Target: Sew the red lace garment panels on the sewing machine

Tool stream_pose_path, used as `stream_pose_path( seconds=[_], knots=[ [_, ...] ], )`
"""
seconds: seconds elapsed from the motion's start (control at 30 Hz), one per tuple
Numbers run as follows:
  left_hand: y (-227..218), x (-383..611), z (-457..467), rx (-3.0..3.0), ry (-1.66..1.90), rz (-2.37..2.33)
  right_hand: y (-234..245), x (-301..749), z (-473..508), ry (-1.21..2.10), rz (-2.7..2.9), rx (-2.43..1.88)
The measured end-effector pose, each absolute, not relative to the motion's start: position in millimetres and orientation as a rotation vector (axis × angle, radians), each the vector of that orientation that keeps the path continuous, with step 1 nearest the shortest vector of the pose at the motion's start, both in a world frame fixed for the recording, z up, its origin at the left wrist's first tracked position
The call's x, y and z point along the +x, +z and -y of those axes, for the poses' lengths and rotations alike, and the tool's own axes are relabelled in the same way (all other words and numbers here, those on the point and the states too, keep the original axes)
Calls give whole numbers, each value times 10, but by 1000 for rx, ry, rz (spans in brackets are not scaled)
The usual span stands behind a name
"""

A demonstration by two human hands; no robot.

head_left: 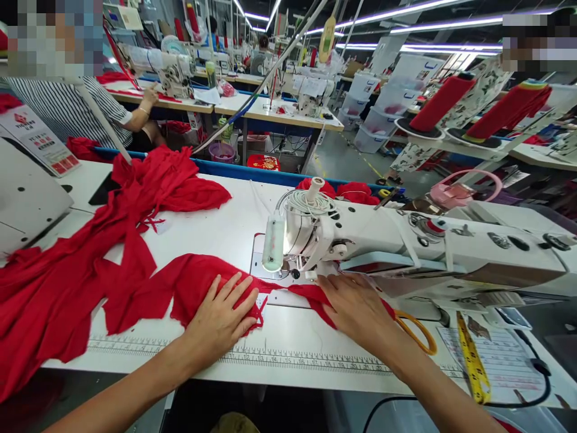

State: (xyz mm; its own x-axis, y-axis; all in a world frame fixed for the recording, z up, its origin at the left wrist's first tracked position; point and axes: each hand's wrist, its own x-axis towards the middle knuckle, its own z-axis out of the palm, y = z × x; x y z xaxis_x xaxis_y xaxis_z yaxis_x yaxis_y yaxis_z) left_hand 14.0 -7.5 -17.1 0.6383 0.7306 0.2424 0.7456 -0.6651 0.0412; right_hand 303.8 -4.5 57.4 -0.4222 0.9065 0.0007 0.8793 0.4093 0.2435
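Note:
My left hand [220,316] lies flat with spread fingers on a piece of red fabric [193,282], left of the needle area. My right hand [358,310] rests with fingers stretched out on a narrow red fabric strip [311,293], just right of the presser foot. The two fabric parts meet in a thin run in front of the needle plate [259,258]. A white sewing machine [365,225] stands over them; its head partly hides my right fingertips. A small white label and loose red ends show beside my left fingers.
A heap of red fabric [112,222] covers the table's left side. Orange-handled scissors [421,334], a yellow tape measure [471,361] and a written sheet [505,361] lie at the right. A printed ruler [293,361] runs along the front edge. Red thread cones [444,102] stand behind.

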Motion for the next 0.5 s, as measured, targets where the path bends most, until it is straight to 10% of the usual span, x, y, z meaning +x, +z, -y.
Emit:
stream_pose_path(
  seconds=[0.3, 0.5],
  knots=[
    [-197, 91, 70, -2802, -413, 1205, 728, 3602, 282, 213, -2699, 1796],
    [-193, 76, 48, -2820, -451, 1197, 801, 3456, 379, 806, -2621, 1713]
  ],
)
